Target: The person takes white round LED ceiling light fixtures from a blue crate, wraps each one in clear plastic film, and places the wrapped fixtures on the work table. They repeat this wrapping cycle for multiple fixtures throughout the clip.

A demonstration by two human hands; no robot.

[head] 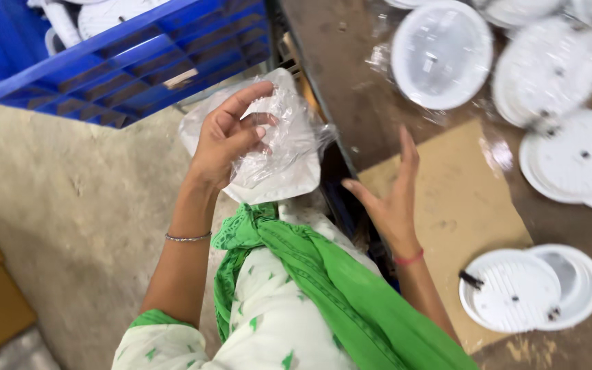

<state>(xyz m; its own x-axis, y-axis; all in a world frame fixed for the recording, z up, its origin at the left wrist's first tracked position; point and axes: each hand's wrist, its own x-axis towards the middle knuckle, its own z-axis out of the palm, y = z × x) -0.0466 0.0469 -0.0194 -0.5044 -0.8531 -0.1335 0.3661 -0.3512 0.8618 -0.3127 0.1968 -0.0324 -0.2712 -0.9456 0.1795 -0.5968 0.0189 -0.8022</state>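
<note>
My left hand (231,133) grips a clear plastic bag (286,154) with a white round part inside, held above my lap beside the table edge. My right hand (392,195) is open, fingers spread, palm turned toward the bag, hovering over the left edge of a brown cardboard sheet (457,205) on the table. Nothing is in that hand. A metal bangle sits on my left wrist and a red band on my right.
Several white round disc parts (440,51) lie on the brown table at top right, some in clear wrap. Two more discs (529,291) rest at lower right. A blue plastic crate (138,62) with white parts stands on the concrete floor at upper left.
</note>
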